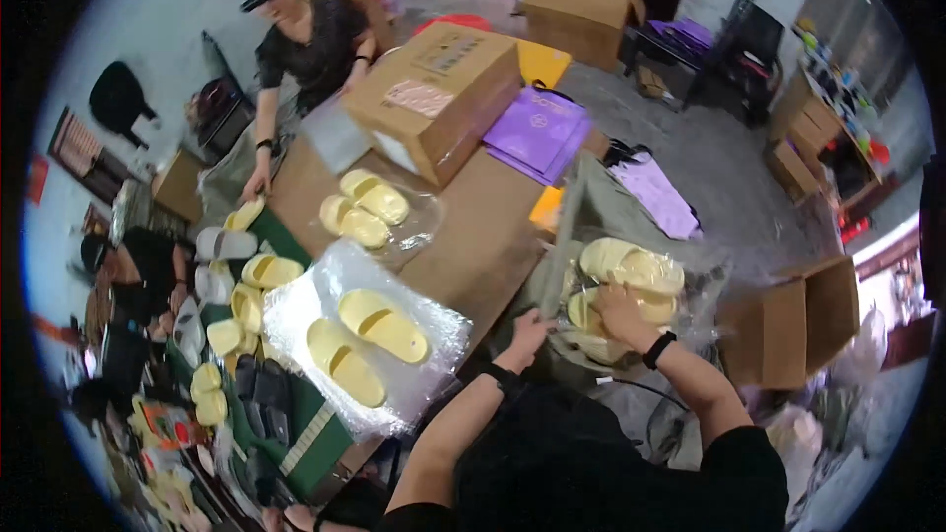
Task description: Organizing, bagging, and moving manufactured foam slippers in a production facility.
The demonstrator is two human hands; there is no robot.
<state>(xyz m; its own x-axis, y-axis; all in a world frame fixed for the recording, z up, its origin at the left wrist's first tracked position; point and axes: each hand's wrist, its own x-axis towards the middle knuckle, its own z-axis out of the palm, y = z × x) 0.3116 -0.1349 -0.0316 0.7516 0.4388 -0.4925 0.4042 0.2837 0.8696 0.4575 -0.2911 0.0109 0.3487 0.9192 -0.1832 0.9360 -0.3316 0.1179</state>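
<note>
Under the right hand (619, 313) lies a clear plastic bag (690, 281) of pale yellow slides (631, 266), the fingers pressed down on the lower pair (591, 320), apparently gripping it. Just left of that grip, the left hand (532, 327) pinches the bag's edge. The film looks slack and slippery, so the stacked slides could shift out of pairing or slip out of the mouth. Farther left, a bagged pair (365, 340) lies on the brown table (483, 236).

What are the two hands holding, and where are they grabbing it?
The right hand presses on a bagged yellow slipper pair; the left hand pinches the bag's left edge.
</note>
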